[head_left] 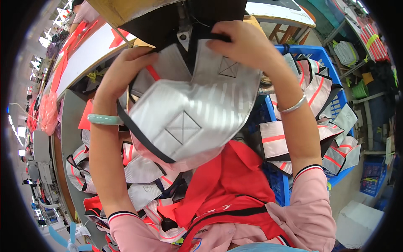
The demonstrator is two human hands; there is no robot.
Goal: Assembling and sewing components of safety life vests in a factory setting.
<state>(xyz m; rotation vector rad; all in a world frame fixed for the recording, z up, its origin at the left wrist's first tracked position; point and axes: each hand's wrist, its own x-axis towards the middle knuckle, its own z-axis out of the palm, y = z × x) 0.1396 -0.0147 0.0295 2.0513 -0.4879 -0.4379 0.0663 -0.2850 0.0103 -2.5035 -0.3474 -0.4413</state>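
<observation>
A silver-grey reflective fabric piece [184,115] with black binding and stitched crossed squares is spread between my two hands. My left hand [132,65] is closed on its upper left part, near a red-orange stripe; the fingertips are partly hidden. With fingers bent over the black-edged top of the right strap, my right hand [239,44] grips the same piece. Between the two straps, just beyond the cloth, sits the metal foot [184,38] of what looks like a sewing machine, its dark body [155,23] behind. The cloth's lower end hangs above my red apron [222,185].
A blue plastic crate [331,61] at the right is heaped with similar silver pieces with red stripes [312,86]. More such pieces [145,170] are piled at the left, beside a grey panel [73,126]. A white table [82,56] with red strips stands far left.
</observation>
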